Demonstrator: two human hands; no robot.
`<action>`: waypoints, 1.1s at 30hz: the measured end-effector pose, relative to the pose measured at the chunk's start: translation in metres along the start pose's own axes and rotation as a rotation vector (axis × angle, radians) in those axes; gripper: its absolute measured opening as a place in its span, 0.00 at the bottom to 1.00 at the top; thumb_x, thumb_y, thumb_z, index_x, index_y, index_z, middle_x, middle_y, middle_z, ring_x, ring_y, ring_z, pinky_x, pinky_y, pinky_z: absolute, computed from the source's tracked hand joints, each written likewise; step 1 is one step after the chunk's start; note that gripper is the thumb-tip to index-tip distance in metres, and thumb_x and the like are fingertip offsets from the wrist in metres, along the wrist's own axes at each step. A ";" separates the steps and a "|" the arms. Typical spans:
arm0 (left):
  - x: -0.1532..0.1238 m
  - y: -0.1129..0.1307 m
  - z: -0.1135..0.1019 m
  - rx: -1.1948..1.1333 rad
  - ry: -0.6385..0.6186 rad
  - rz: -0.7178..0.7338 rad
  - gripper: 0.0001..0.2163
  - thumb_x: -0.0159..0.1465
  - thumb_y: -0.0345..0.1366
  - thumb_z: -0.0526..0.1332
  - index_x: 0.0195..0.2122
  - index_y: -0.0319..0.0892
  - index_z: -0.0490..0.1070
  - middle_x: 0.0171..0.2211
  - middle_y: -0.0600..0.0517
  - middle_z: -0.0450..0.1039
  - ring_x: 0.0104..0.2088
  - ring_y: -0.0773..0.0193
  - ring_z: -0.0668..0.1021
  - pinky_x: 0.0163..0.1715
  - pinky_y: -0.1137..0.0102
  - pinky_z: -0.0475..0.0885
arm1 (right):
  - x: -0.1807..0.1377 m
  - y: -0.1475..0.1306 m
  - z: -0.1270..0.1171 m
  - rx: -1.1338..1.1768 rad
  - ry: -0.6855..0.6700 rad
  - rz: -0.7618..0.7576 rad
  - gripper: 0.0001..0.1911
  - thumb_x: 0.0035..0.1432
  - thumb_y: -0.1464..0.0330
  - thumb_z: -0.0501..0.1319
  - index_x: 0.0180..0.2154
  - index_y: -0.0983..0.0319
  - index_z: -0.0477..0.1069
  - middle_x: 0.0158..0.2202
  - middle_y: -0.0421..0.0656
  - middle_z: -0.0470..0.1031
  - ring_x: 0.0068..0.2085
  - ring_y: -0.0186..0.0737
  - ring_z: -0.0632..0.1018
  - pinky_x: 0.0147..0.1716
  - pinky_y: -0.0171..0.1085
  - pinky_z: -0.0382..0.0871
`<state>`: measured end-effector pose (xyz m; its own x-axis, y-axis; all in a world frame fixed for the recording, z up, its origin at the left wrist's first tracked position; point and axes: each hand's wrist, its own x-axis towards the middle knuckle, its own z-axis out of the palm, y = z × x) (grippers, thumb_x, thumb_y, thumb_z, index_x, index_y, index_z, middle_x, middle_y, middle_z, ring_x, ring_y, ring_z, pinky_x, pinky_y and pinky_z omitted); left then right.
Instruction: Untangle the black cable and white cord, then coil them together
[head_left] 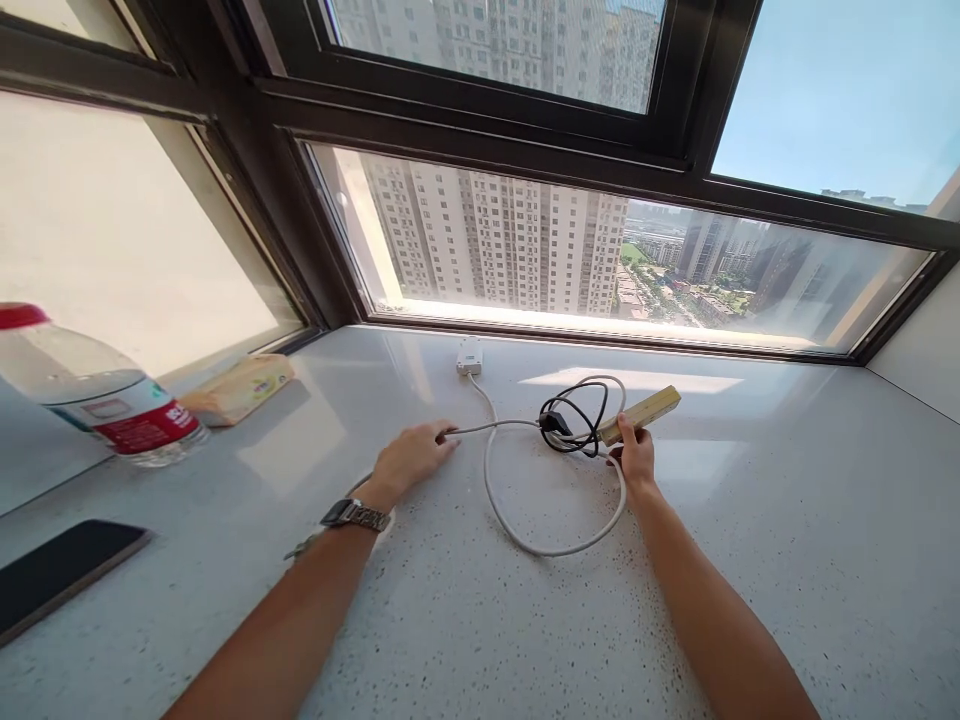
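My left hand [417, 462], with a watch on its wrist, pinches a thin white cable [495, 426] just above the counter. The cable runs right to a black plug [555, 424] within a coil of black cord [576, 388]. My right hand [634, 458] grips a long yellowish bar that looks like a power strip [651, 408], tilted up to the right. A wide loop of white cable [551, 552] lies between my hands and passes close to my right fingers. Another stretch leads back to a small white box [469, 357] by the window.
On the left stand a water bottle [142, 415] with a red cap and a soft tissue pack [244, 388]. A dark phone [67, 570] lies nearer on the speckled white counter [480, 640]. Dark window frames [600, 345] border the back, and a white wall closes the right side.
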<state>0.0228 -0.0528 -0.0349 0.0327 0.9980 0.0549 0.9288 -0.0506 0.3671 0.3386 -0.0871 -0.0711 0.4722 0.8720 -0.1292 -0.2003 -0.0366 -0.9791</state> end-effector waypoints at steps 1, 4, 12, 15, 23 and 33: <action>-0.001 0.002 0.001 -0.009 0.021 -0.003 0.20 0.60 0.45 0.51 0.45 0.42 0.76 0.42 0.44 0.78 0.42 0.50 0.77 0.32 0.67 0.70 | 0.002 0.001 -0.001 -0.026 -0.004 -0.006 0.24 0.49 0.48 0.63 0.36 0.60 0.62 0.26 0.39 0.70 0.19 0.32 0.69 0.15 0.32 0.66; -0.006 0.014 -0.002 -0.040 0.136 -0.023 0.20 0.62 0.46 0.49 0.43 0.44 0.77 0.39 0.46 0.79 0.40 0.51 0.78 0.27 0.68 0.67 | 0.007 0.001 -0.007 -0.101 -0.069 0.003 0.23 0.51 0.48 0.61 0.34 0.60 0.61 0.22 0.37 0.67 0.16 0.29 0.65 0.12 0.30 0.60; -0.019 0.048 -0.023 -0.128 0.426 0.207 0.17 0.61 0.46 0.52 0.37 0.44 0.77 0.36 0.50 0.78 0.34 0.61 0.76 0.32 0.72 0.67 | 0.011 -0.012 -0.030 -0.227 -0.523 0.128 0.21 0.51 0.51 0.63 0.29 0.62 0.65 0.20 0.36 0.70 0.12 0.27 0.62 0.09 0.29 0.55; -0.018 0.067 -0.028 -0.165 0.414 0.265 0.17 0.60 0.48 0.53 0.34 0.43 0.77 0.31 0.51 0.77 0.31 0.63 0.75 0.29 0.72 0.64 | 0.013 -0.018 -0.039 -0.268 -0.651 0.188 0.21 0.49 0.52 0.66 0.29 0.63 0.67 0.22 0.38 0.73 0.13 0.28 0.66 0.09 0.28 0.56; 0.002 0.111 -0.019 -0.205 0.298 0.225 0.18 0.56 0.51 0.58 0.25 0.42 0.75 0.19 0.52 0.72 0.24 0.62 0.73 0.24 0.71 0.59 | 0.017 -0.025 -0.048 -0.468 -0.545 0.186 0.23 0.49 0.50 0.64 0.29 0.65 0.69 0.23 0.44 0.75 0.15 0.31 0.68 0.11 0.30 0.57; -0.004 0.128 -0.003 -0.122 0.204 0.232 0.17 0.61 0.48 0.55 0.31 0.43 0.77 0.24 0.49 0.75 0.28 0.59 0.75 0.25 0.70 0.60 | 0.004 -0.037 -0.026 -0.876 -0.178 -0.269 0.17 0.44 0.58 0.66 0.25 0.59 0.61 0.25 0.40 0.68 0.27 0.37 0.70 0.20 0.32 0.53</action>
<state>0.1404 -0.0632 0.0151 0.1520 0.9315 0.3305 0.8540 -0.2921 0.4305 0.3702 -0.0950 -0.0395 0.2556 0.9639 0.0746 0.6500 -0.1142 -0.7513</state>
